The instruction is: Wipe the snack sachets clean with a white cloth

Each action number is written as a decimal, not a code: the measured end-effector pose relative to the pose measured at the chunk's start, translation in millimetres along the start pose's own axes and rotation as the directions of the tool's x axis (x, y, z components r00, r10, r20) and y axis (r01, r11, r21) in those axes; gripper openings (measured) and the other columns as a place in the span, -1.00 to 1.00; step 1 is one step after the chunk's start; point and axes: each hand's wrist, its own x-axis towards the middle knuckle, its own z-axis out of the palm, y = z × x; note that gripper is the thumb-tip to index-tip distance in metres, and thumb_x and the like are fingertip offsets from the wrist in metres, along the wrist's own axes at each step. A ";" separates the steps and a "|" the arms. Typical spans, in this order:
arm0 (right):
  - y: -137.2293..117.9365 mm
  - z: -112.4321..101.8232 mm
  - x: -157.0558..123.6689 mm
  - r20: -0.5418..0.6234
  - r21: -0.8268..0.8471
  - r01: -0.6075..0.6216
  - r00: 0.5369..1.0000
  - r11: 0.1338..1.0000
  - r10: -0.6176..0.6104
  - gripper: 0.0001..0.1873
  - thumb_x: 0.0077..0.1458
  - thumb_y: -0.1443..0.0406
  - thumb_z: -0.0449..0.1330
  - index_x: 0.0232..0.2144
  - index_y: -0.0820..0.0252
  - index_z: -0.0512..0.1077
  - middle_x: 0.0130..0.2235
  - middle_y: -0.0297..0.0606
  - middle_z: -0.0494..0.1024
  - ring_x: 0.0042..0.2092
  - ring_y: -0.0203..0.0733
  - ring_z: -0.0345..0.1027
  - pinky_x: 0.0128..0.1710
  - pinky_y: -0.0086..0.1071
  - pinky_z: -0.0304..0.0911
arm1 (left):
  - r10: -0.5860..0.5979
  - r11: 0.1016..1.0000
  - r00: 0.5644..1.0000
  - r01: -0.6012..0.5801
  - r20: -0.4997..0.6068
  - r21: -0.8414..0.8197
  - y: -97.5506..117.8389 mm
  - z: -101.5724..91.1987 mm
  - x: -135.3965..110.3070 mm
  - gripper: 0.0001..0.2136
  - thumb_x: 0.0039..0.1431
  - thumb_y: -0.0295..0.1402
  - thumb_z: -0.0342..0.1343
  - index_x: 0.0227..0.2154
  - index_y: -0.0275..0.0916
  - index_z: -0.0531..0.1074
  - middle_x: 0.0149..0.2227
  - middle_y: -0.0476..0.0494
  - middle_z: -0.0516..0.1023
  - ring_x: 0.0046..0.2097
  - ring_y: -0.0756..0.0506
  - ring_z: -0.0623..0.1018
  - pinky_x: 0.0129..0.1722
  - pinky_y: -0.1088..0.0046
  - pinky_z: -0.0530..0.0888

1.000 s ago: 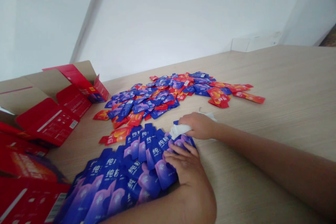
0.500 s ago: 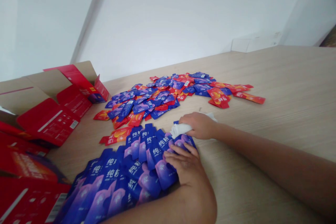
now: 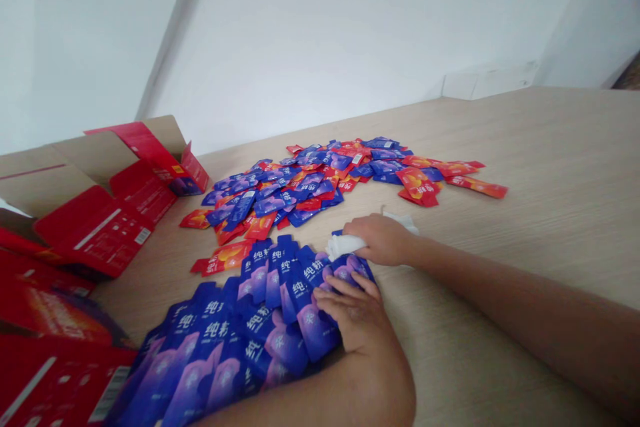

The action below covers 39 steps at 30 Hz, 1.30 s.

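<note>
My left hand (image 3: 353,313) lies with spread fingers on the right end of overlapping blue-and-purple sachets (image 3: 220,347), pressing on their printed fronts. Just beyond it, my right hand (image 3: 383,239) is closed around a crumpled white tissue (image 3: 345,245). One end of the tissue rests on the top of the rightmost blue sachet, and another bit shows behind the knuckles. The sachets lie in rows that overlap like tiles, mostly with their white lettering upward. My left forearm hides part of the nearest ones.
A loose heap of mixed red and blue sachets (image 3: 300,180) lies farther back. Open red cardboard boxes (image 3: 100,233) crowd the left side. A white box (image 3: 487,82) stands against the white wall at the back right of the wooden table (image 3: 525,213).
</note>
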 end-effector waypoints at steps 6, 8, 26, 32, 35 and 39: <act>-11.5 -4.0 -1.5 0.060 0.103 0.206 0.975 0.973 -0.213 -0.74 0.00 0.23 0.12 -0.21 0.16 0.37 -0.26 -0.23 0.48 -0.23 -0.11 0.32 -0.22 -0.32 0.10 | -0.017 0.999 1.000 0.016 -0.024 -0.044 0.1 -0.2 2.0 -0.56 0.15 -0.58 -0.21 0.09 -0.25 0.25 -0.06 -0.53 0.45 -0.08 -0.41 0.46 -0.20 -0.10 0.42; -11.3 -2.2 -0.7 0.073 0.075 0.162 0.983 0.984 -0.167 -0.74 0.00 0.22 0.12 -0.21 0.16 0.37 -0.26 -0.22 0.48 -0.23 -0.10 0.33 -0.23 -0.31 0.09 | -0.018 1.000 0.999 0.017 -0.028 -0.024 -1.0 -0.9 1.8 -0.54 0.14 -0.59 -0.21 0.11 -0.25 0.23 -0.04 -0.55 0.43 -0.08 -0.41 0.46 -0.20 -0.09 0.42; -3.1 0.1 -0.5 0.059 0.008 0.072 0.996 0.997 -0.072 -0.72 -0.01 0.23 0.14 -0.19 0.14 0.36 -0.25 -0.23 0.48 -0.22 -0.09 0.34 -0.23 -0.30 0.09 | 0.022 0.999 1.000 -0.022 0.012 0.050 -2.1 -1.1 0.0 -0.47 0.11 -0.63 -0.26 0.16 -0.26 0.13 0.01 -0.62 0.36 -0.09 -0.38 0.47 -0.19 -0.05 0.43; 5.6 1.2 0.3 0.037 -0.052 -0.031 0.999 0.998 0.033 -0.73 0.01 0.23 0.12 -0.20 0.17 0.35 -0.23 -0.18 0.48 -0.19 -0.07 0.34 -0.24 -0.30 0.09 | -0.014 0.999 1.000 0.014 0.001 0.042 1.0 2.5 4.4 -0.48 0.12 -0.62 -0.24 0.15 -0.22 0.16 0.02 -0.62 0.34 -0.08 -0.39 0.46 -0.19 -0.06 0.42; -0.4 -2.3 -1.7 0.016 0.005 0.049 0.999 0.999 -0.049 -0.72 -0.02 0.23 0.14 -0.20 0.18 0.35 -0.25 -0.21 0.48 -0.20 -0.09 0.33 -0.22 -0.31 0.09 | -0.010 1.000 1.000 0.010 0.006 0.030 0.4 1.3 4.2 -0.49 0.12 -0.62 -0.24 0.14 -0.23 0.18 0.02 -0.62 0.35 -0.08 -0.40 0.46 -0.19 -0.07 0.42; -10.4 -3.1 -2.0 0.050 0.058 0.150 0.987 0.987 -0.153 -0.73 -0.02 0.21 0.15 -0.22 0.15 0.36 -0.27 -0.25 0.48 -0.24 -0.12 0.33 -0.24 -0.33 0.09 | 0.025 1.000 1.000 -0.025 0.000 -0.003 -1.8 -1.1 1.2 -0.50 0.13 -0.62 -0.24 0.14 -0.26 0.18 0.00 -0.60 0.38 -0.08 -0.41 0.46 -0.20 -0.10 0.42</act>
